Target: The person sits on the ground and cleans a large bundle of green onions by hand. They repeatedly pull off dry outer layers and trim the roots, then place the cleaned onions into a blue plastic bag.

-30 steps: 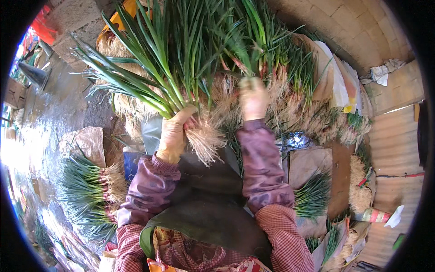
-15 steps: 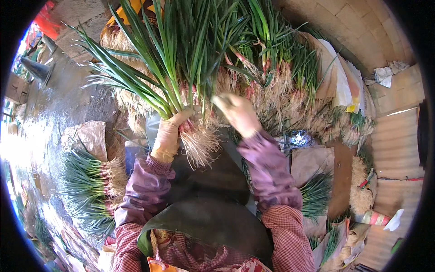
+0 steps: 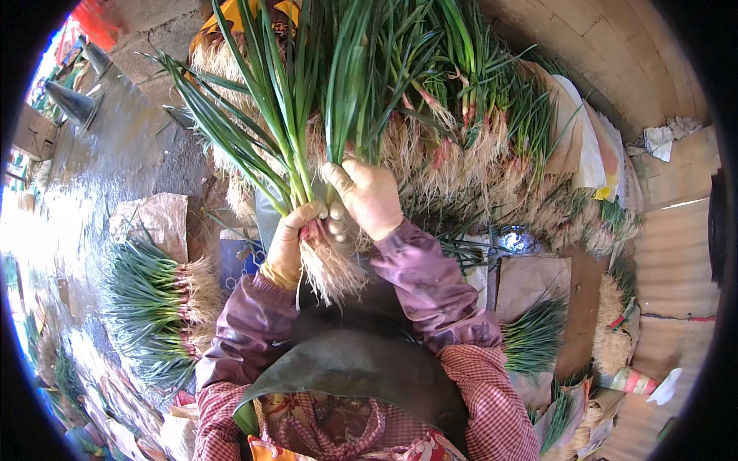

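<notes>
My left hand (image 3: 286, 244), in a thin pale glove, is closed around the lower stalks of a bunch of green onions (image 3: 286, 127). Their pale stringy roots (image 3: 329, 269) hang below the fist, and the long green leaves fan out away from me. Just to its right, my right hand (image 3: 370, 198), gloved likewise, is closed on more green onion stalks (image 3: 347, 107) that stand up beside the bunch. The lower ends of those stalks are partly hidden by the fingers. Both hands nearly touch above my dark apron (image 3: 361, 369).
A long heap of green onions (image 3: 492, 127) lies beyond my hands toward the right. Sorted bundles lie on the left (image 3: 150, 307) and on the right (image 3: 534, 334). Brown paper sheets (image 3: 157, 219) rest on the wet floor. A grey cone-shaped object (image 3: 71, 102) stands at the far left.
My right hand has come in leftward and closed on stalks beside the bunch; before, it was blurred and farther right. The left hand still grips its bunch, slightly lower in view.
</notes>
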Demonstrator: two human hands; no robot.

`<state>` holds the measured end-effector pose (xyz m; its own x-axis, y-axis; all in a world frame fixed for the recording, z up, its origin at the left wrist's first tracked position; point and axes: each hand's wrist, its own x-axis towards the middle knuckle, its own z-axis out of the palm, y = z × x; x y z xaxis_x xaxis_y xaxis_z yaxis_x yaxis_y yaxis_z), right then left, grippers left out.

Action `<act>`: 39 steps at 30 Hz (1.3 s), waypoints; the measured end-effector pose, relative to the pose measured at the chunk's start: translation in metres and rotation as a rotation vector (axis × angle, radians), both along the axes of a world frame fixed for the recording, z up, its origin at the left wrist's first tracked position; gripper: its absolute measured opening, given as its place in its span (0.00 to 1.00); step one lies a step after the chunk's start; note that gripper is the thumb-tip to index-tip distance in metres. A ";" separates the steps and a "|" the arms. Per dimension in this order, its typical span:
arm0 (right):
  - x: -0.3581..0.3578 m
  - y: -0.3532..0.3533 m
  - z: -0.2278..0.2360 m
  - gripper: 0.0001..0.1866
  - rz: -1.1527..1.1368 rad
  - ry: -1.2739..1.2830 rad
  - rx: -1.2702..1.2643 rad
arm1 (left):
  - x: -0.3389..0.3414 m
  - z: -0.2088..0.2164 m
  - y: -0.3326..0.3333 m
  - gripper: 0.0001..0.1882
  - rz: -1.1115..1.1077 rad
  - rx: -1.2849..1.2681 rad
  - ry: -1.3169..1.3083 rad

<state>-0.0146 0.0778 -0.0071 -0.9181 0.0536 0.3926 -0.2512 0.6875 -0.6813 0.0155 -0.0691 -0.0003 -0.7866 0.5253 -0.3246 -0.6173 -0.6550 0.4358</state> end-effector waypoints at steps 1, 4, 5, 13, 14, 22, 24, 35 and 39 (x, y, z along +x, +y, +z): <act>0.000 0.000 -0.002 0.11 -0.088 0.040 0.122 | 0.000 0.002 0.002 0.09 -0.015 0.050 -0.037; -0.016 0.048 -0.029 0.12 -0.298 0.250 0.074 | 0.005 0.020 -0.006 0.08 -0.118 0.264 0.107; -0.008 0.073 -0.026 0.16 -0.385 0.011 0.104 | 0.009 0.029 -0.007 0.08 -0.081 0.254 0.137; 0.056 0.073 0.032 0.21 -0.023 -0.706 0.561 | -0.003 -0.025 -0.004 0.15 -0.085 0.241 0.082; 0.044 0.063 0.030 0.18 -0.086 -0.559 0.434 | -0.002 -0.019 0.000 0.15 -0.157 0.204 0.092; -0.023 0.031 0.012 0.16 -0.098 -0.506 -0.708 | -0.001 -0.010 -0.001 0.09 0.042 -0.301 0.261; -0.006 0.031 -0.002 0.15 0.049 -0.249 -0.698 | 0.000 -0.001 0.013 0.09 0.124 -0.336 0.317; -0.010 0.067 -0.015 0.06 -0.266 -0.004 -0.917 | 0.017 0.027 0.008 0.08 -0.050 0.157 0.210; -0.004 0.037 0.032 0.09 -0.035 0.157 -0.893 | 0.010 0.015 0.009 0.08 -0.079 0.242 0.140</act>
<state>-0.0188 0.1152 0.0252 -0.8496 0.4248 0.3124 -0.3754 -0.0712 -0.9241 0.0257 -0.0599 0.0148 -0.7683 0.6358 -0.0739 -0.6156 -0.7025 0.3572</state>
